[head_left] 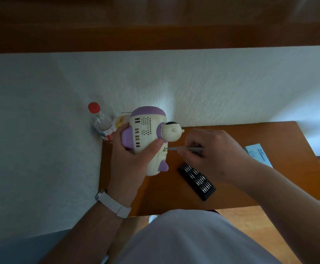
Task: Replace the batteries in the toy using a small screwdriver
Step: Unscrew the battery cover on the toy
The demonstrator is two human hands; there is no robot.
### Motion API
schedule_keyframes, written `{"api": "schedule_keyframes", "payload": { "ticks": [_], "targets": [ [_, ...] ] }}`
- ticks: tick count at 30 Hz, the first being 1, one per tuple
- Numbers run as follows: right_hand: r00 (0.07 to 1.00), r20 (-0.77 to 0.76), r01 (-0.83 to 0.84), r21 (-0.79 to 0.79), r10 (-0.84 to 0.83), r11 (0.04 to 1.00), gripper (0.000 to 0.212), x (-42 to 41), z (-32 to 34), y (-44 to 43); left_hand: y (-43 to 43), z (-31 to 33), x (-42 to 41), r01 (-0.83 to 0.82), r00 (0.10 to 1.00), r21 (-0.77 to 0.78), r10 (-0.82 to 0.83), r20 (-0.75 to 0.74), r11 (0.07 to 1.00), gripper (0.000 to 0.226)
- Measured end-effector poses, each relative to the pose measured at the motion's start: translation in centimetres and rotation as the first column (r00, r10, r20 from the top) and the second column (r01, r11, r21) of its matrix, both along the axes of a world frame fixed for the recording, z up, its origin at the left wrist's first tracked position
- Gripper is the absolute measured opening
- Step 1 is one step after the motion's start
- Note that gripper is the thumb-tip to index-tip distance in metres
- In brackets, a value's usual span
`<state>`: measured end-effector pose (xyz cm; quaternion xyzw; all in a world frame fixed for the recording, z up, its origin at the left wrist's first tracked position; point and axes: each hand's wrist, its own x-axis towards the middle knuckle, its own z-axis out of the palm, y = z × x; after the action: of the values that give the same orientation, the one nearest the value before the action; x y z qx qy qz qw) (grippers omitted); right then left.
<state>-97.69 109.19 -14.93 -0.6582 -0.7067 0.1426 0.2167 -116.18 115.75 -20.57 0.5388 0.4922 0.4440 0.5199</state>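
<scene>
The cream and purple toy (147, 134) is held above the left end of the wooden counter (231, 187), the left hand (130, 161) wrapped round its body, thumb across the vented face. The right hand (214, 153) pinches a slim metal screwdriver (183, 148); its tip seems to sit in a small hole on the toy's side. A black bit case (197, 181) lies open just beside, a pale blue box (259, 154) further right. Behind the toy stands a red-capped bottle (102, 124).

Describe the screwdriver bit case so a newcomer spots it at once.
On the brown wooden table, look just below the right hand holding the screwdriver. The bit case lies flat there, a long black tray lined with small metal bits, unlike the pale blue box at the table's right edge.
</scene>
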Motion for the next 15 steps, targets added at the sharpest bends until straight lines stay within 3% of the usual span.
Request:
{"api": "schedule_keyframes", "payload": {
  "ticks": [8, 15],
  "targets": [
    [0.999, -0.046, 0.004, 0.011, -0.004, 1.000, 0.020, -0.49, 0.21, -0.22, 0.04, 0.26, -0.24, 0.002, 0.999, 0.002, -0.002, 0.033, 1.000, 0.072],
    [0.980, -0.184, 0.073, -0.026, -0.077, 0.997, 0.018, -0.84, 0.01, -0.62, -0.03, 0.06, -0.65, 0.014, 0.998, 0.007, -0.014, 0.065, 1.000, 0.069]
  ]
}}
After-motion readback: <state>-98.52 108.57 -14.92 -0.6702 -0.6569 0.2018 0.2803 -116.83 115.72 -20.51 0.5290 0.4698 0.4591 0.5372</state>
